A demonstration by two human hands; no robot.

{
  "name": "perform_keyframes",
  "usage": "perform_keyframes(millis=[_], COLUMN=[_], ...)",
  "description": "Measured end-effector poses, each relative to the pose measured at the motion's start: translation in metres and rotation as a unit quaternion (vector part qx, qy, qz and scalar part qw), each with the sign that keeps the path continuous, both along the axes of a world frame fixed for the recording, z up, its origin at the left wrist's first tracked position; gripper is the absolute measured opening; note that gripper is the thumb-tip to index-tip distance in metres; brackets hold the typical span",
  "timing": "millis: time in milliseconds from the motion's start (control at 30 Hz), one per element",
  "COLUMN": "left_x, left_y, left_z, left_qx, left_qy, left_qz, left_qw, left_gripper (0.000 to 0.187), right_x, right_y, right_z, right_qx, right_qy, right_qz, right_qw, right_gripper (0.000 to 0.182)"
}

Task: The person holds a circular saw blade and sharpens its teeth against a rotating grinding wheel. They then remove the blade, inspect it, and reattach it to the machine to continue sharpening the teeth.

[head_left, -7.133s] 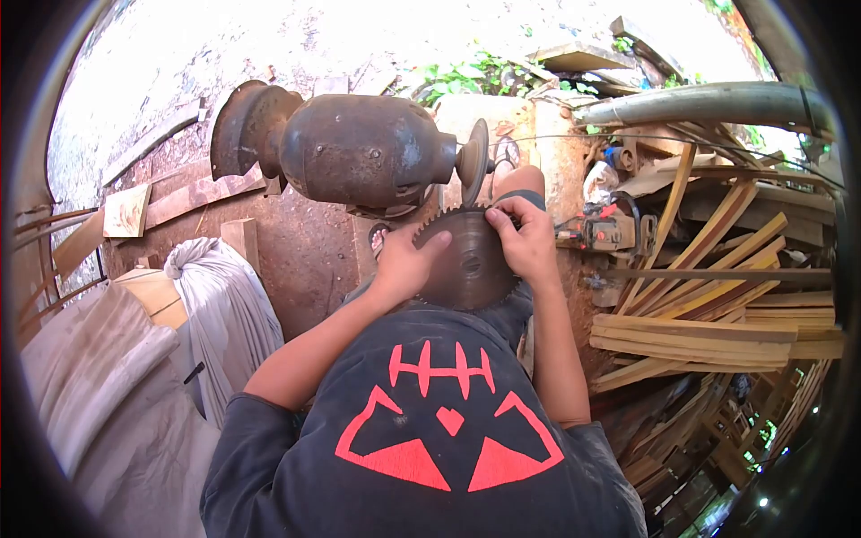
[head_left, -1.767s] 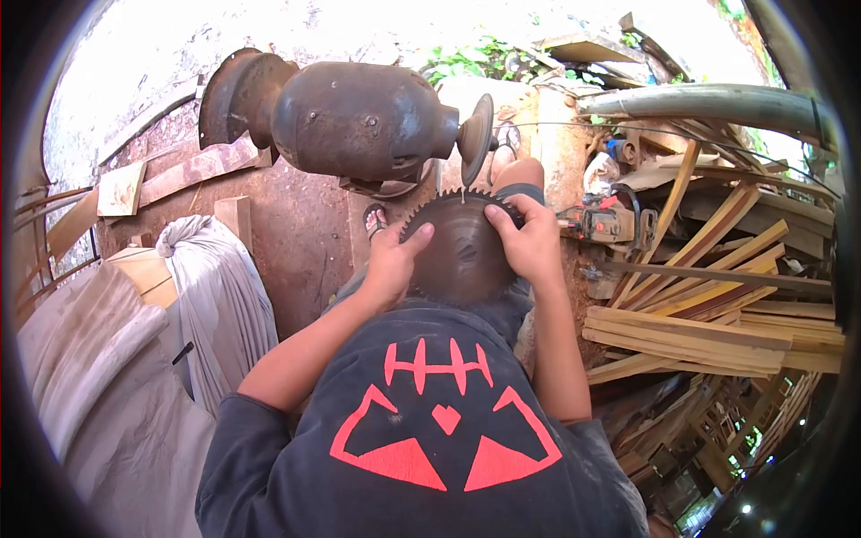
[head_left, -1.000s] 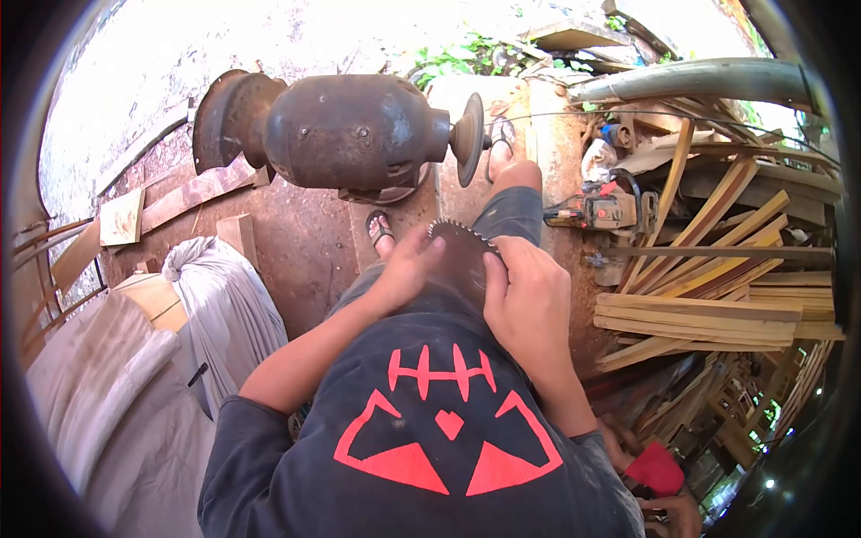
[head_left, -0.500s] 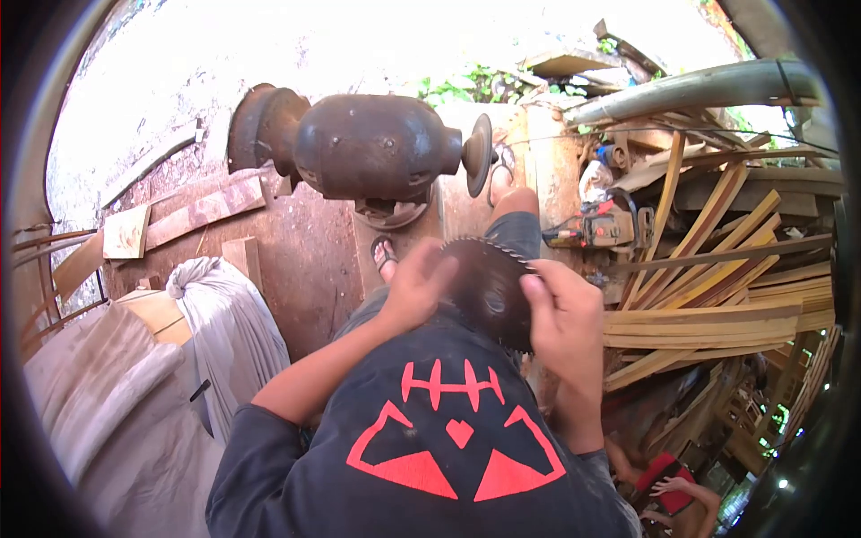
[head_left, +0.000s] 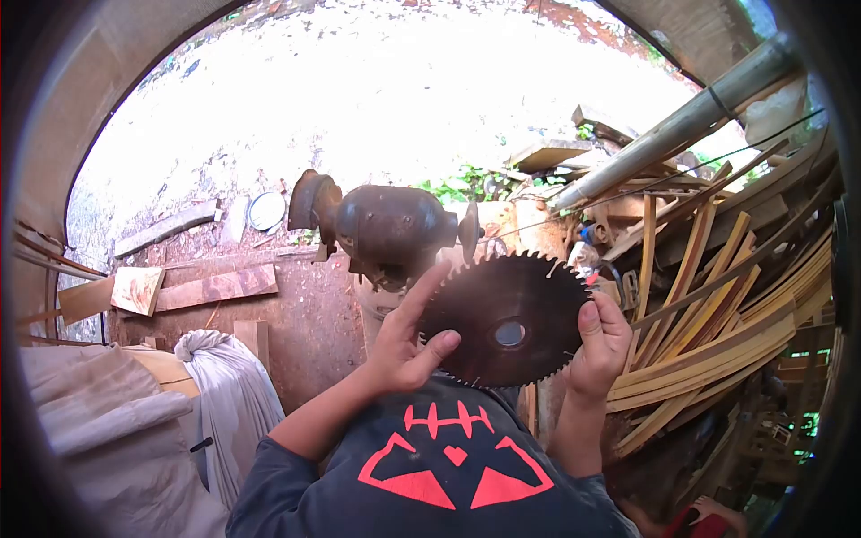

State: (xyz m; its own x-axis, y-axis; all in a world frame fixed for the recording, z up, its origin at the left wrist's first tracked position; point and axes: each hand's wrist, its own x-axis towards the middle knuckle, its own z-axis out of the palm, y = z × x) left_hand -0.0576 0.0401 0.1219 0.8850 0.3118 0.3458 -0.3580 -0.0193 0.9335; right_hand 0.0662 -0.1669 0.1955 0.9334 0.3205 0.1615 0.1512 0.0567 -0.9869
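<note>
A dark circular saw blade [head_left: 475, 309], toothed all round and with a hole near its middle, is held up in front of my chest. My left hand [head_left: 411, 336] grips its left edge, thumb on the near face and fingers reaching up along the rim. At the right edge, my right hand [head_left: 599, 345] pinches the rim between thumb and fingers. Beyond the blade stands a rusty bench grinder [head_left: 392, 222], with a wheel on its left and a thin disc on its right.
Long thin wood strips [head_left: 700, 278] are heaped at the right, below a thick pipe [head_left: 664, 134]. A grey cloth [head_left: 220, 377] drapes over a wooden thing on the left. Boards [head_left: 215, 289] lie beyond it. Part of another person [head_left: 717, 516] shows at the lower right.
Both hands have raised the saw blade from the lap, its face now turned toward me with the centre hole showing. The view has tilted up, and the grinder appears lower.
</note>
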Motion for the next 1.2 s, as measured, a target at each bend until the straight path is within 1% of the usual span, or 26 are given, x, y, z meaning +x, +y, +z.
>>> perform_keyframes(millis=[33, 100, 233, 400, 533, 633, 733, 833, 867, 967, 1000, 1033, 1067, 1133, 1167, 1200], left_x=[-0.001, -0.003, -0.009, -0.012, -0.013, -0.014, -0.016, -0.017, -0.017, -0.020, -0.020, -0.017, -0.015, -0.010, -0.006, -0.002], left_y=[-0.002, -0.004, -0.003, -0.008, -0.011, -0.014, -0.022, -0.023, -0.025, -0.024, -0.026, -0.021, -0.010, 0.016, 0.026, 0.033], left_z=[0.001, 0.005, 0.012, 0.010, 0.009, 0.004, 0.005, 0.003, -0.005, -0.024, -0.043, -0.069, -0.098, -0.143, -0.155, -0.164], left_qx=[-0.013, 0.010, 0.058, 0.070, 0.091, 0.154, 0.134, 0.098, 0.155, 0.041, 0.018, 0.078, 0.139, 0.169, 0.172, 0.174], left_qy=[-0.002, -0.005, 0.001, -0.011, -0.015, -0.009, 0.034, 0.104, 0.081, 0.133, 0.180, 0.203, 0.222, 0.368, 0.367, 0.365], left_qz=[-0.002, 0.005, 0.010, 0.015, 0.018, 0.035, 0.024, -0.027, 0.001, -0.047, 0.042, 0.138, 0.231, 0.291, 0.296, 0.299], left_qw=[1.000, 1.000, 0.998, 0.997, 0.996, 0.987, 0.990, 0.989, 0.985, 0.989, 0.983, 0.966, 0.937, 0.867, 0.865, 0.865], left_gripper=[0.076, 0.078, 0.084, 0.086, 0.089, 0.094, 0.099, 0.101, 0.097, 0.084, 0.053, 0.040, 0.028, 0.024, 0.022, 0.021], right_x=[-0.001, -0.004, -0.009, -0.017, -0.018, -0.018, -0.017, -0.014, -0.013, 0.003, 0.008, 0.014, 0.019, 0.024, 0.027, 0.033], right_y=[0.000, -0.001, -0.002, 0.003, -0.003, -0.005, -0.010, -0.014, -0.015, -0.037, -0.045, -0.055, -0.070, -0.083, -0.093, -0.111], right_z=[-0.001, -0.003, -0.011, -0.012, -0.020, -0.023, -0.036, -0.043, -0.044, -0.060, -0.062, -0.064, -0.069, -0.072, -0.074, -0.090], right_qx=[0.008, 0.023, 0.069, 0.122, 0.129, 0.129, 0.139, 0.145, 0.151, 0.156, 0.159, 0.164, 0.153, 0.148, 0.145, 0.133], right_qy=[0.002, 0.007, 0.040, 0.085, 0.103, 0.113, 0.131, 0.151, 0.153, 0.140, 0.137, 0.133, 0.121, 0.107, 0.099, 0.093], right_qz=[-0.010, -0.027, -0.022, -0.041, -0.050, -0.052, -0.062, -0.077, -0.081, -0.117, -0.138, -0.158, -0.168, -0.183, -0.194, -0.197], right_qw=[1.000, 0.999, 0.997, 0.988, 0.985, 0.984, 0.980, 0.975, 0.973, 0.971, 0.968, 0.965, 0.966, 0.966, 0.965, 0.967], right_gripper=[0.023, 0.022, 0.021, 0.020, 0.021, 0.021, 0.022, 0.023, 0.024, 0.025, 0.025, 0.025, 0.025, 0.025, 0.025, 0.025])
